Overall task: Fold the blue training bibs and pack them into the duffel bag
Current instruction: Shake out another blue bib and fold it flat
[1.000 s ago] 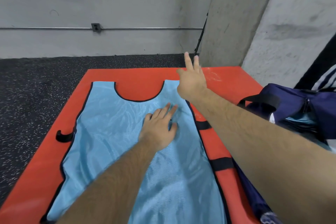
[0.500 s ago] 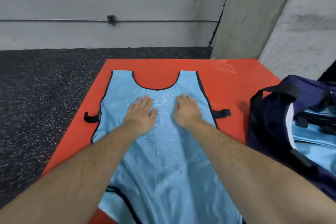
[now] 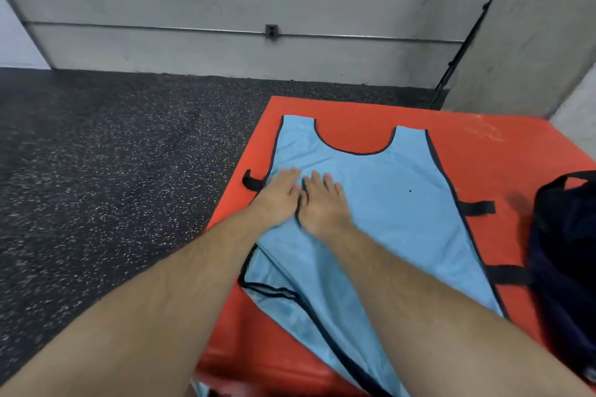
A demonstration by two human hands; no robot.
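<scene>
Covering most of the near floor, the orange mat (image 3: 483, 151) is seen with the blue bib (image 3: 380, 190) spread flat on it, neck hole away from the wearer, while the dark duffel bag (image 3: 567, 255) is set at the mat's right edge. Half a second ago the palms were placed mid-chest; now the left hand (image 3: 277, 200) and right hand (image 3: 322, 206) are pressed side by side near the bib's left edge, fingers flat and loosely spread, nothing gripped, so smoothing is judged nearly done and folding not yet begun
</scene>
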